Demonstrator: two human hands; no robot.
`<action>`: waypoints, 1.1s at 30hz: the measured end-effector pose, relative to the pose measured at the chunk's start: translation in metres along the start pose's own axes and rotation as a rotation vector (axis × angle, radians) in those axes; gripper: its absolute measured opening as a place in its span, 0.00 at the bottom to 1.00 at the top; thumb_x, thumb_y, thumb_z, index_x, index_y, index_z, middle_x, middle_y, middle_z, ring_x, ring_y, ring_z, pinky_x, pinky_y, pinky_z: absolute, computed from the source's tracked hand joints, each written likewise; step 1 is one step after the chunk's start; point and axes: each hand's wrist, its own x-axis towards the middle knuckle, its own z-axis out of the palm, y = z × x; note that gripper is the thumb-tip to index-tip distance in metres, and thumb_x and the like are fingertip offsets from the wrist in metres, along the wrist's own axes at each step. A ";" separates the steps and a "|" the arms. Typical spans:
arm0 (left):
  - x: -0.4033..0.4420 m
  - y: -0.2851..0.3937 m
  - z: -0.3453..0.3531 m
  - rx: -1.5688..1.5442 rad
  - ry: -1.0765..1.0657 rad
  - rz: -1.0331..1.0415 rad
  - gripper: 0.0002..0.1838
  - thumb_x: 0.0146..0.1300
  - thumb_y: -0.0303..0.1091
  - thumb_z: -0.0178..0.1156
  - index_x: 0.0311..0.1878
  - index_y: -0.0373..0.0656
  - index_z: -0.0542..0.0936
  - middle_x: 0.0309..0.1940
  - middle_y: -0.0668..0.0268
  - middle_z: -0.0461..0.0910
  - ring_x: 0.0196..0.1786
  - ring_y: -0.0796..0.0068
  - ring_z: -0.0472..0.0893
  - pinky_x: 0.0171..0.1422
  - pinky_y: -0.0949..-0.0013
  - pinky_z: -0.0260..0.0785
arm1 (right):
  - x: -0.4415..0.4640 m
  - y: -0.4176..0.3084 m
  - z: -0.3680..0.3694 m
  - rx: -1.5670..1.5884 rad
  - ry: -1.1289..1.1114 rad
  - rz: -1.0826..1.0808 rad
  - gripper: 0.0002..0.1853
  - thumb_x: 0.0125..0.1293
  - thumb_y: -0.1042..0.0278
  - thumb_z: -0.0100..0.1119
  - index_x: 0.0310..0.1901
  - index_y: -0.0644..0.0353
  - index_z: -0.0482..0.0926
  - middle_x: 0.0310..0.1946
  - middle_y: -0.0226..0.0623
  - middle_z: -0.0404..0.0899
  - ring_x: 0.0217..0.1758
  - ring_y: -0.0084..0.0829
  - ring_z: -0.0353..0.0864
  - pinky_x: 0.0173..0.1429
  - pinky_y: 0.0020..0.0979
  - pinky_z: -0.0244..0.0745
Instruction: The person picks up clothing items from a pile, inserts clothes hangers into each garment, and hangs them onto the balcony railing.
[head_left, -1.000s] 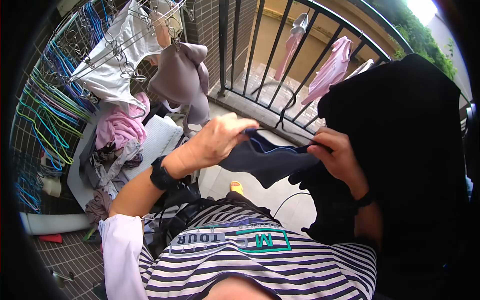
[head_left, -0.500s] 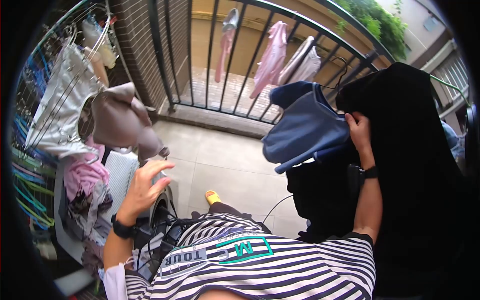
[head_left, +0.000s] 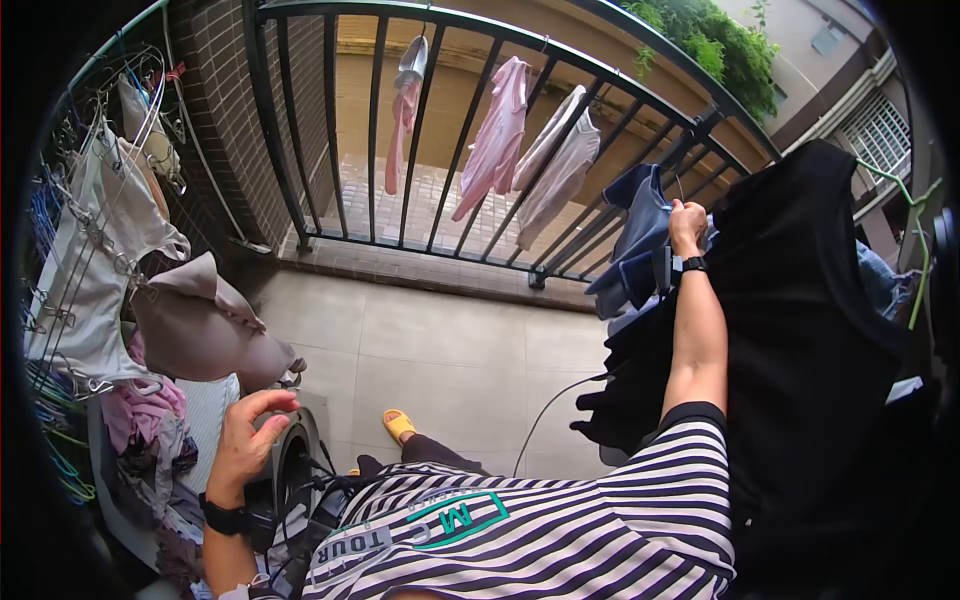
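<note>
The right hand [head_left: 687, 228], at the end of an outstretched arm, is closed at the top of a blue shirt [head_left: 632, 240]; whether the fingers grip cloth or hanger cannot be told. The shirt hangs before the railing [head_left: 538, 277], just beside a black shirt [head_left: 790, 300]. The left hand [head_left: 245, 445], well apart, holds nothing, its thumb and forefinger parted, near a mauve bra [head_left: 200, 320].

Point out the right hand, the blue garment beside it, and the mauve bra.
Right hand [head_left: 687, 226]: head view, on the middle of the hand.
Blue garment [head_left: 640, 232]: head view, on the middle of its cloth.
Mauve bra [head_left: 190, 322]: head view, on the outside of a cup.
</note>
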 end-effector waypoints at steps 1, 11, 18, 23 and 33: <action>-0.001 0.000 -0.001 0.013 0.017 -0.032 0.14 0.57 0.21 0.58 0.48 0.33 0.79 0.39 0.59 0.84 0.44 0.69 0.83 0.52 0.69 0.73 | 0.014 -0.002 0.013 0.006 0.003 0.033 0.15 0.58 0.52 0.67 0.32 0.56 0.85 0.34 0.47 0.84 0.41 0.46 0.84 0.44 0.41 0.77; -0.011 -0.006 -0.017 0.052 0.349 -0.343 0.14 0.60 0.24 0.57 0.50 0.33 0.79 0.39 0.61 0.83 0.44 0.74 0.81 0.53 0.71 0.71 | 0.201 -0.002 0.187 -0.030 0.020 -0.005 0.28 0.56 0.49 0.65 0.48 0.66 0.77 0.44 0.51 0.81 0.45 0.44 0.83 0.50 0.40 0.75; -0.060 -0.056 -0.025 0.053 0.507 -0.312 0.13 0.64 0.31 0.59 0.47 0.32 0.79 0.40 0.62 0.84 0.45 0.77 0.81 0.51 0.72 0.72 | 0.257 -0.058 0.264 -0.154 -0.334 -0.599 0.21 0.69 0.57 0.50 0.55 0.66 0.74 0.46 0.46 0.80 0.49 0.45 0.80 0.55 0.43 0.74; -0.072 -0.059 -0.030 0.171 0.590 -0.370 0.13 0.60 0.33 0.62 0.45 0.35 0.81 0.36 0.57 0.84 0.41 0.71 0.83 0.47 0.68 0.73 | 0.196 -0.129 0.293 -0.096 -0.262 -0.486 0.20 0.69 0.59 0.51 0.54 0.66 0.75 0.45 0.45 0.80 0.47 0.43 0.80 0.52 0.40 0.75; -0.105 -0.138 -0.085 1.000 1.137 -0.504 0.23 0.49 0.27 0.67 0.51 0.40 0.77 0.50 0.56 0.77 0.51 0.50 0.74 0.55 0.53 0.66 | 0.050 -0.118 0.215 0.292 -0.039 -0.396 0.17 0.69 0.63 0.52 0.53 0.65 0.76 0.42 0.43 0.81 0.43 0.38 0.81 0.48 0.35 0.77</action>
